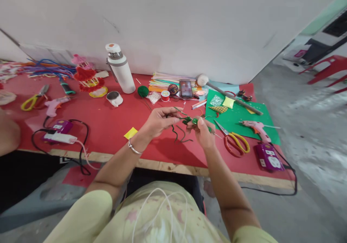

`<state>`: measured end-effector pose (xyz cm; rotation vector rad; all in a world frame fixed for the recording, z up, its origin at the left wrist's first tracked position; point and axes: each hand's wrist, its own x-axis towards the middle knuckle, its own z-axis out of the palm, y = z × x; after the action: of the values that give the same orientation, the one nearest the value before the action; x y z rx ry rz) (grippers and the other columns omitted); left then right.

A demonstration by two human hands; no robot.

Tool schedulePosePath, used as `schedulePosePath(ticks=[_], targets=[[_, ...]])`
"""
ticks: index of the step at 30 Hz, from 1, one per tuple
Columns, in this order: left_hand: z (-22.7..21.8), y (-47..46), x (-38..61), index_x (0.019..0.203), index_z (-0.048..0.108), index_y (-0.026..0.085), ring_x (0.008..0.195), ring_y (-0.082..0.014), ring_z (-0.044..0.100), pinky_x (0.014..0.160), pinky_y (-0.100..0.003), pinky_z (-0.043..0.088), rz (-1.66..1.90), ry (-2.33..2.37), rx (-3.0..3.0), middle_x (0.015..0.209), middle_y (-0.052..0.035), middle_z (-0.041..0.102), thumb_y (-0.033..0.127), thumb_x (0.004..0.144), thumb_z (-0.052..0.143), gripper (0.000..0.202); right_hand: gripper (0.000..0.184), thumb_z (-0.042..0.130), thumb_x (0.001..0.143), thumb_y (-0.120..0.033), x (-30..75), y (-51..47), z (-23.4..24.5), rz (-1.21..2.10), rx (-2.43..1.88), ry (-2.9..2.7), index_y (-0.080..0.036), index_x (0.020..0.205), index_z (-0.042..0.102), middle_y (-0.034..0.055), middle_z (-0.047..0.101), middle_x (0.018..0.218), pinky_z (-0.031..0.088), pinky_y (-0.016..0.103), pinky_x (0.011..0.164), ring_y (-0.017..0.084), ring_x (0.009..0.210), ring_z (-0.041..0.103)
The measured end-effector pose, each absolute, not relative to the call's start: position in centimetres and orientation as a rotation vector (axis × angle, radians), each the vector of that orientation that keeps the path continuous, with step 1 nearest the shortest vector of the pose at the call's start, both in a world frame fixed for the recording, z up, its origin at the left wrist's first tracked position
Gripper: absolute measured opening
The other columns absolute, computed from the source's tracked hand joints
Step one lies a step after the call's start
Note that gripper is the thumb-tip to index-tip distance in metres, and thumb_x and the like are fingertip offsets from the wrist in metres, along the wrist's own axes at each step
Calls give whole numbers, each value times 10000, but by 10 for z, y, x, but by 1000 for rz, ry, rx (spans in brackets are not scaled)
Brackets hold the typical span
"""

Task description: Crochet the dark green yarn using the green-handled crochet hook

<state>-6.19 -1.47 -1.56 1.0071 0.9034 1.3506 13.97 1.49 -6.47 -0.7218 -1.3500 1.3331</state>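
Left hand (164, 122) pinching green yarn (186, 120) at its three o'clock; right hand (204, 132) gripping yarn's other side. Best keep tension light, even; loose strands (174, 130), yarn's seven o'clock, untangled.

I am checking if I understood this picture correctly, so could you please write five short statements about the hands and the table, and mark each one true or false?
1. The left hand and the right hand both hold the green yarn piece. True.
2. The white thermos is lying on its side. False: the white thermos stands upright.
3. The scissors near the right hand have one red and one yellow handle. True.
4. The bracelet is on the right wrist. False: the bracelet is on the left wrist.
5. The green yarn ball lies on the green sheet. False: the green yarn ball lies on the red table.
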Motion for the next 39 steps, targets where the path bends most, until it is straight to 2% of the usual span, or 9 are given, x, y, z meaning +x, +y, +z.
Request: schedulePosePath(ticks=[4,7,11,17,25,31,39], targets=[[-11,-15,-63,1030,849,165,470,-16,385,412,-182,237,1309,915,1073,825,-63,746,176,678,896,355,464,701,868,-685,148,21,-60,1431,-692,-1368,-240,775,791,92,756,810,603,412,557,256,675,727],[-10,-16,-63,975,847,152,467,-16,373,407,-189,217,1290,928,1102,772,-42,702,186,698,880,281,456,704,879,-659,154,21,-55,1448,-648,-1404,-231,752,792,98,764,812,609,409,568,252,665,729],[-10,-16,-62,941,841,147,490,-26,402,419,-192,255,1276,968,1183,792,-45,703,215,725,871,229,446,712,892,-630,159,21,-51,1460,-618,-1434,-219,744,802,96,766,801,598,389,561,232,631,717],[-9,-17,-60,1041,828,154,644,-84,546,501,-191,367,1305,969,1297,868,-64,752,217,708,879,342,406,708,931,-550,160,21,-55,1465,-545,-1413,-192,765,803,77,782,798,593,344,551,192,583,710],[-8,-18,-56,1193,798,173,634,-58,478,580,-216,407,1319,1016,1414,967,-66,787,185,701,876,499,399,745,888,-580,160,23,-59,1500,-569,-1321,-199,789,804,61,792,759,590,323,501,182,531,698],[-5,-20,-53,1135,796,152,577,-62,495,508,-209,394,1292,1022,1377,822,-31,728,258,745,849,408,450,746,864,-626,158,21,-55,1493,-618,-1326,-190,770,802,68,786,728,596,328,477,191,524,698],[-4,-23,-54,1227,763,155,541,-69,569,424,-195,361,1221,1027,1277,840,-27,717,266,783,815,460,483,754,833,-663,158,22,-55,1486,-653,-1323,-188,756,799,61,774,673,598,338,463,194,499,686]])
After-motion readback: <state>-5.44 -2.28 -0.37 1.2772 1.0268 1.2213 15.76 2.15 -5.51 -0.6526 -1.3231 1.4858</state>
